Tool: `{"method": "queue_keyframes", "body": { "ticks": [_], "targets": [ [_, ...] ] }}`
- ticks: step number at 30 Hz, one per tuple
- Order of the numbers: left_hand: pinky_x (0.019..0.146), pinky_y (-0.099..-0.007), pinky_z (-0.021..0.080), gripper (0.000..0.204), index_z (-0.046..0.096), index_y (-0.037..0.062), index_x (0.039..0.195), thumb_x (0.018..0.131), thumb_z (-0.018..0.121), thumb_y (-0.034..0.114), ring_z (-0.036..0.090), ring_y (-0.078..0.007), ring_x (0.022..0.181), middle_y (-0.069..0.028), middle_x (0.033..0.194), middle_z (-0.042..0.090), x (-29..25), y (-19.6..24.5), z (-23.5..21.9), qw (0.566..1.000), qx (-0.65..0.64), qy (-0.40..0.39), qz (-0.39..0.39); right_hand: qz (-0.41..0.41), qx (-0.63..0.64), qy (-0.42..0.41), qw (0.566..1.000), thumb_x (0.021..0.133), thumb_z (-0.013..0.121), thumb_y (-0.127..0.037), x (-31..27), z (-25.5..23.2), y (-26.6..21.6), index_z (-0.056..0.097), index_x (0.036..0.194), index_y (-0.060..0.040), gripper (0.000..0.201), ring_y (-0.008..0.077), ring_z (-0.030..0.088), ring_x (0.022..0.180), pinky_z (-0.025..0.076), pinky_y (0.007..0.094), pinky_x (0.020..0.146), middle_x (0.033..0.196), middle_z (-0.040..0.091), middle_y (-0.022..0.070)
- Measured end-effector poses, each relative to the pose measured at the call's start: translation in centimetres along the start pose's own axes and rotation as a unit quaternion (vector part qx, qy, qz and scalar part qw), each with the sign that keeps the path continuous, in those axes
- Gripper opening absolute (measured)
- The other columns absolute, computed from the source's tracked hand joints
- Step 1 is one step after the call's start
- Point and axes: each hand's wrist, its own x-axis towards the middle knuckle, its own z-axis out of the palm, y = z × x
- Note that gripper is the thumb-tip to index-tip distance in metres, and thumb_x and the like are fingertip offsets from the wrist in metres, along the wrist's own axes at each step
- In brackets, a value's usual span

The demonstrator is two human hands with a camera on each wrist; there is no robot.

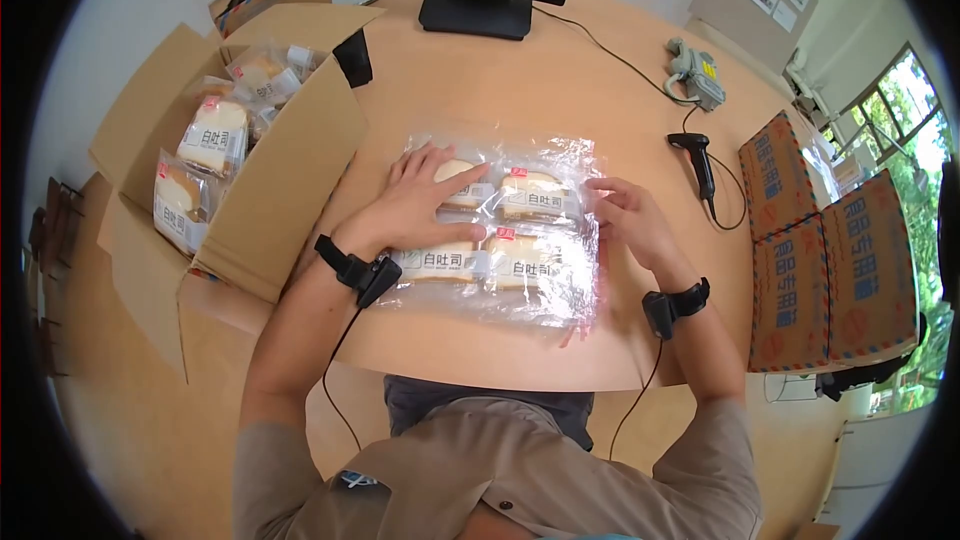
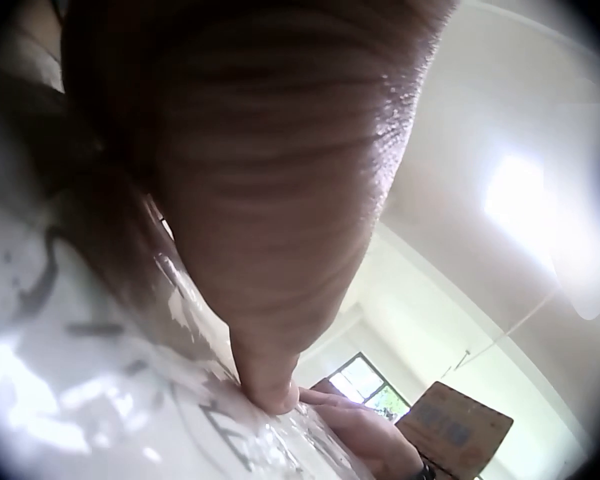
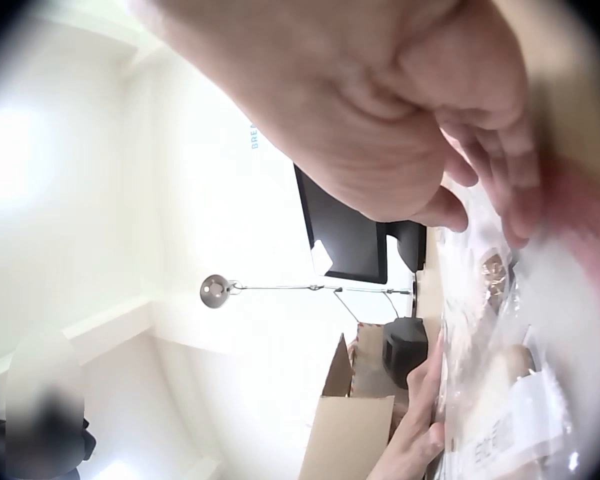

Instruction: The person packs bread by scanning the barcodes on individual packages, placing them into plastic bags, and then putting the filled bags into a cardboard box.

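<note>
A large clear plastic bag [image 1: 545, 308] lies flat on the table, with several wrapped packs of sliced white toast [image 1: 533, 197] inside it in two rows. My left hand [image 1: 415, 205] rests on the left part of the bag, its fingers spread over the packs there. At the bag's right edge is my right hand [image 1: 640, 224], with loosely bent fingertips [image 1: 604, 186] at the plastic. In the right wrist view, its thumb and fingers stand apart above the bag. The left wrist view shows the left thumb side close over the shiny film.
An open cardboard box [image 1: 300, 180] holding more toast packs stands on the left. Printed cartons [image 1: 790, 285] sit at the right edge. A barcode scanner [image 1: 703, 175] and a telephone [image 1: 695, 75] lie beyond the right hand; a monitor [image 1: 480, 10] stands at the back.
</note>
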Motion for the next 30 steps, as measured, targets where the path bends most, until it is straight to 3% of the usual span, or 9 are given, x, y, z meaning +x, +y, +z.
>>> {"method": "queue_keyframes", "body": {
  "ticks": [8, 14, 16, 20, 24, 26, 27, 29, 30],
  "targets": [
    [0.131, -0.0616, 0.014, 0.09, 0.051, 0.0328, 0.166, 0.089, 0.077, 0.071, 0.023, -0.051, 0.16, -0.028, 0.169, 0.036, -0.4, -0.2, 0.5, 1.0, -0.004, 0.018, 0.006, -0.031, -0.015, -0.063, 0.997, 0.101, 0.073, -0.01, 2.9, -0.8, 2.0, 0.072, 0.114, -0.0036, 0.014, 0.0133, 0.071, 0.08, 0.062, 0.0295, 0.068, 0.098, 0.073, 0.0044],
    [0.128, -0.0655, 0.018, 0.091, 0.053, 0.0333, 0.164, 0.088, 0.072, 0.078, 0.028, -0.0521, 0.156, -0.029, 0.165, 0.04, -0.5, -1.1, 1.6, 0.997, 0.0, 0.071, 0.017, -0.084, -0.108, 0.165, 0.977, 0.1, 0.071, -0.018, 0.7, -5.4, -7.9, 0.068, 0.113, -0.0092, 0.016, 0.0102, 0.069, 0.078, 0.058, 0.0285, 0.06, 0.092, 0.068, -0.0005],
    [0.128, -0.0647, 0.017, 0.092, 0.054, 0.0311, 0.164, 0.088, 0.071, 0.08, 0.027, -0.0513, 0.156, -0.0293, 0.165, 0.039, -0.8, -1.3, 1.6, 0.996, -0.009, 0.083, 0.011, -0.215, -0.138, 0.114, 0.96, 0.102, 0.069, -0.019, 1.4, -7.1, -12.5, 0.066, 0.119, -0.0076, 0.02, 0.0082, 0.067, 0.079, 0.053, 0.0256, 0.06, 0.092, 0.067, -0.0017],
    [0.128, -0.0634, 0.014, 0.093, 0.054, 0.0293, 0.164, 0.088, 0.071, 0.08, 0.024, -0.0515, 0.157, -0.0306, 0.165, 0.039, -0.7, -0.8, 0.8, 0.997, -0.041, 0.057, 0.008, -0.345, -0.167, 0.069, 0.921, 0.104, 0.067, -0.018, -0.4, 3.4, -24.9, 0.065, 0.11, -0.0067, 0.013, 0.0059, 0.065, 0.077, 0.049, 0.0231, 0.06, 0.091, 0.066, -0.0025],
    [0.128, -0.0629, 0.016, 0.092, 0.056, 0.0287, 0.162, 0.087, 0.071, 0.079, 0.023, -0.0512, 0.158, -0.0307, 0.166, 0.037, -0.8, -0.9, 1.1, 0.997, -0.054, 0.06, 0.006, -0.456, -0.107, -0.159, 0.869, 0.104, 0.067, -0.017, 1.4, 17.6, -30.5, 0.065, 0.104, -0.0057, 0.011, 0.0077, 0.067, 0.079, 0.056, 0.0248, 0.063, 0.096, 0.067, -0.0004],
    [0.128, -0.0622, 0.017, 0.09, 0.058, 0.0292, 0.161, 0.086, 0.072, 0.077, 0.022, -0.0509, 0.158, -0.0305, 0.167, 0.037, -0.8, -1.0, 0.7, 0.996, -0.059, 0.061, 0.007, -0.462, -0.107, -0.169, 0.864, 0.099, 0.07, -0.019, 2.9, 25.8, -30.7, 0.065, 0.092, -0.0006, 0.02, 0.0159, 0.076, 0.069, 0.059, 0.0315, 0.058, 0.079, 0.068, 0.0075],
    [0.126, -0.0582, 0.026, 0.087, 0.062, 0.0243, 0.156, 0.086, 0.074, 0.075, 0.036, -0.0472, 0.152, -0.0278, 0.159, 0.048, -0.7, -1.2, 0.5, 0.992, -0.061, 0.103, 0.046, -0.453, -0.067, -0.171, 0.872, 0.096, 0.069, -0.017, 2.6, 29.8, -30.5, 0.065, 0.085, 0.0021, 0.022, 0.0193, 0.078, 0.063, 0.058, 0.0362, 0.054, 0.07, 0.068, 0.0118],
    [0.119, -0.0509, 0.042, 0.075, 0.071, 0.0099, 0.141, 0.088, 0.081, 0.062, 0.061, -0.04, 0.135, -0.0214, 0.143, 0.069, -0.7, -1.7, 1.4, 0.975, 0.005, 0.202, 0.089, -0.511, -0.108, -0.127, 0.844, 0.089, 0.069, -0.01, 4.1, 36.7, -29.2, 0.069, 0.09, 0.0064, 0.016, 0.0425, 0.079, 0.086, 0.064, 0.0484, 0.077, 0.087, 0.074, 0.029],
    [0.127, -0.0474, 0.038, 0.067, 0.058, 0.0062, 0.156, 0.105, 0.071, 0.047, 0.051, -0.0368, 0.149, -0.0184, 0.166, 0.052, -0.6, -8.8, 8.6, 0.966, -0.188, 0.105, 0.141, -0.474, -0.113, -0.146, 0.861, 0.088, 0.069, -0.009, 3.8, 39.6, -28.4, 0.07, 0.092, 0.0074, 0.017, 0.0461, 0.077, 0.093, 0.063, 0.0509, 0.083, 0.09, 0.074, 0.0312]
  ]
}}
